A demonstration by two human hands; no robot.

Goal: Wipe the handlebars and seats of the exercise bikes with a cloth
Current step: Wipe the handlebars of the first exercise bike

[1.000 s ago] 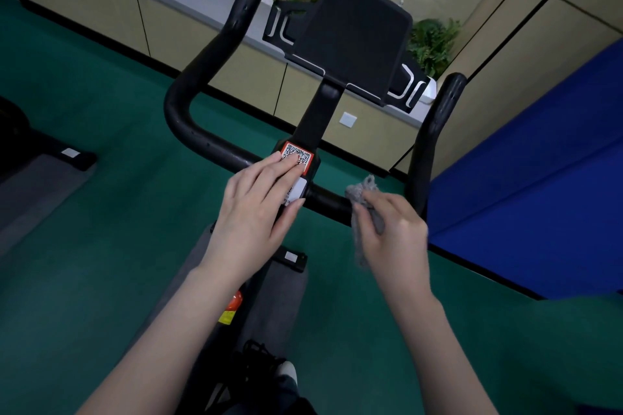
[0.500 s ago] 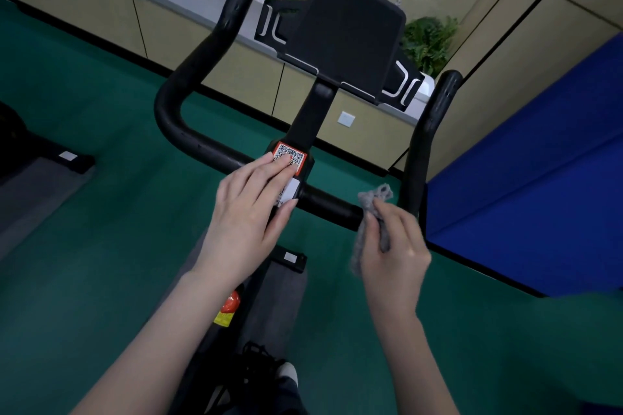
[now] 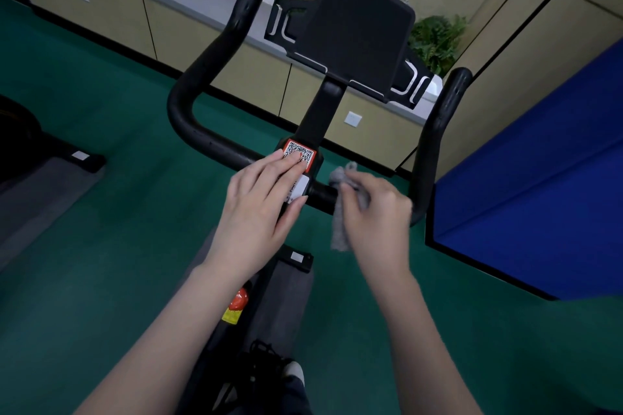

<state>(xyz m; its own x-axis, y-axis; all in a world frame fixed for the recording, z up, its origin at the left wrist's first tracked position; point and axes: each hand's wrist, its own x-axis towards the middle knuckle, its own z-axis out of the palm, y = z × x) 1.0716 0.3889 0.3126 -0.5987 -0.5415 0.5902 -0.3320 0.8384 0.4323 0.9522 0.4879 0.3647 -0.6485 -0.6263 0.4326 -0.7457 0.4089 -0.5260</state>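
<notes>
The step in hand looks like wiping the cross-bar of the handlebar (image 3: 199, 131). The right hand (image 3: 374, 212) has its grip clamped on the grey cloth (image 3: 339, 232), which is bunched against the bar just right of the centre stem, with a loose tail hanging below the tube. That hand is blurred, so I cannot tell exactly how its fingers wrap. The left hand (image 3: 259, 212) lies flat with its grip apart, fingertips over the QR label (image 3: 300, 153) at the stem, probably steadying the bike.

The next move likely calls for drawing the cloth along the tube toward the right bend and up the right horn, wrapped snugly enough to reach the underside. The left hand would have to lift off before the middle and the left side can be wiped. The seat is out of view.
</notes>
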